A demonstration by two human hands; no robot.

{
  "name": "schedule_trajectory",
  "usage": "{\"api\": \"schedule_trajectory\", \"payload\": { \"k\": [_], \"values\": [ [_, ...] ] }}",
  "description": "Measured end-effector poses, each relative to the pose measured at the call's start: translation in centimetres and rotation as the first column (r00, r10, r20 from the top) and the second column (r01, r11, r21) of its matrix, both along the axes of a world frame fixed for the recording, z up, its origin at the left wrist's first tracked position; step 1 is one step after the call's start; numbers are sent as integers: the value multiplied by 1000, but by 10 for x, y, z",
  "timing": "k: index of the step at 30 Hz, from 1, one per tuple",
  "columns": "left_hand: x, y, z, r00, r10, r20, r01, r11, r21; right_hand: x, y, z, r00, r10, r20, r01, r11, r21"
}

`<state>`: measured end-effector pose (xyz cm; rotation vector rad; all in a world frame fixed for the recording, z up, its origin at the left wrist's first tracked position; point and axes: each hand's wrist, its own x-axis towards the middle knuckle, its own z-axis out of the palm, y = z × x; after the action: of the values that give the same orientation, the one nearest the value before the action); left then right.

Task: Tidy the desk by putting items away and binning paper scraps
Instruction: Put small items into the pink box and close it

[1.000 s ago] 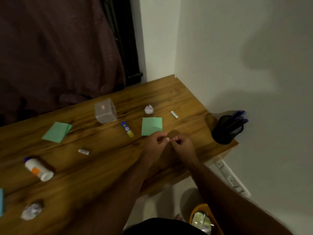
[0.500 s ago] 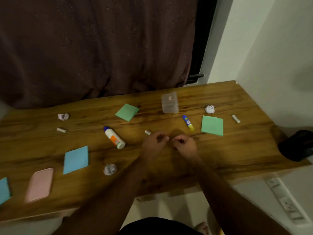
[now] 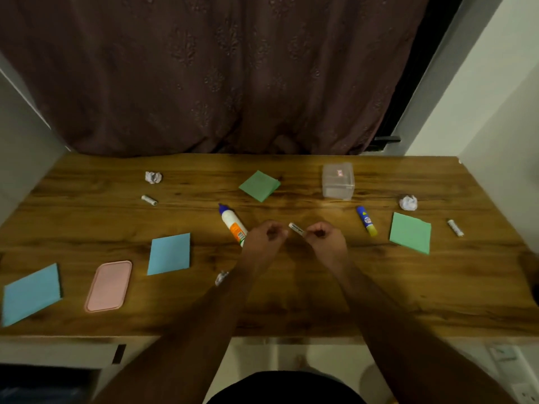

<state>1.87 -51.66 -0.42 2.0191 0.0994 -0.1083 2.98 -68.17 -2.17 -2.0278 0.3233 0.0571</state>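
My left hand and my right hand hover side by side over the middle of the wooden desk, fingers curled, nothing visibly held. A small white eraser lies between them, its near end at my right fingertips; contact cannot be told. Crumpled paper scraps lie at the back left, the right and beside my left forearm. A glue bottle lies left of my left hand and a glue stick lies to the right.
Green note pads, blue pads, a pink case, a clear plastic box and two small white rolls are spread over the desk. A dark curtain hangs behind it and walls stand on both sides.
The view has swung left from the desk's right end to its middle. The black pen holder is out of view. Both hands keep the same curled pose close together.
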Motion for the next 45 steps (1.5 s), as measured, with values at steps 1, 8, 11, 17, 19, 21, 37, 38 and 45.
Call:
{"api": "schedule_trajectory", "payload": {
  "k": [1,8,11,17,19,21,37,38,45],
  "values": [
    [4,-1,1,1000,6,-7,-6,1000,-6,10,-5,2,1000,-18,5,18,1000,-18],
    [40,-7,9,999,47,-13,-47,999,-3,92,-63,27,970,-241,17,241,970,-27],
    [50,-13,9,998,66,-17,-66,997,-26,124,-84,31,963,-269,-7,267,959,-97],
    [56,-17,6,990,138,-21,-139,986,-92,160,-94,20,971,-219,-93,203,967,-153],
    [57,-16,4,987,154,-38,-157,983,-98,168,-94,8,974,-196,-116,177,972,-156],
    [58,-15,3,986,159,-54,-164,981,-101,168,-88,6,979,-184,-86,168,973,-160],
    [73,-8,16,949,-24,-315,-136,869,-475,52,22,60,937,347,45,-198,630,-751],
    [71,-7,17,943,-53,-329,-127,855,-503,41,29,58,924,379,61,-207,625,-753],
    [55,9,1,913,-154,-377,-24,904,-428,-16,46,63,866,454,209,-276,783,-558]
  ]
}}
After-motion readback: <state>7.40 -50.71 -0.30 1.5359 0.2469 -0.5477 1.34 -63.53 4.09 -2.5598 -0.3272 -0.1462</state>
